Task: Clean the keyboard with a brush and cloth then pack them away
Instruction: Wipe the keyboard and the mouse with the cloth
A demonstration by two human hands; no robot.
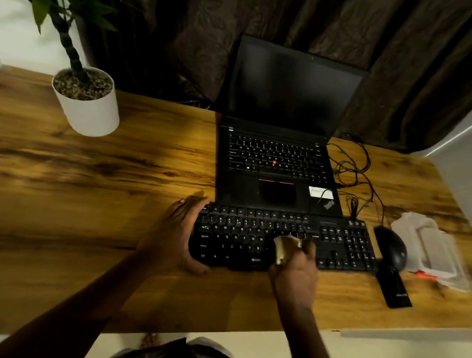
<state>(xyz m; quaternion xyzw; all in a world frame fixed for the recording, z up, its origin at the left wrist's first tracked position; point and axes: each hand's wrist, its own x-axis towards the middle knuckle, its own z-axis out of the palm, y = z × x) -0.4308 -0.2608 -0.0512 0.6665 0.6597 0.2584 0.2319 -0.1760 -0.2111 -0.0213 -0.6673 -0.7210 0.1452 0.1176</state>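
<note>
A black external keyboard (337, 244) lies on the wooden desk (76, 180) in front of an open laptop. My left hand (179, 231) wraps around the keyboard's left end, thumb at its front edge. My right hand (296, 266) is closed on a bunched pale cloth (284, 246) and presses it on the keys near the keyboard's middle. No brush can be made out clearly; a small orange item (427, 276) lies by the clear plastic case.
The black laptop (279, 160) stands open behind the keyboard, with tangled cables (354, 168) to its right. A black mouse (392, 246), a black flat item (395, 289) and a clear plastic case (430, 251) lie at the right. A white potted plant (87, 103) stands back left.
</note>
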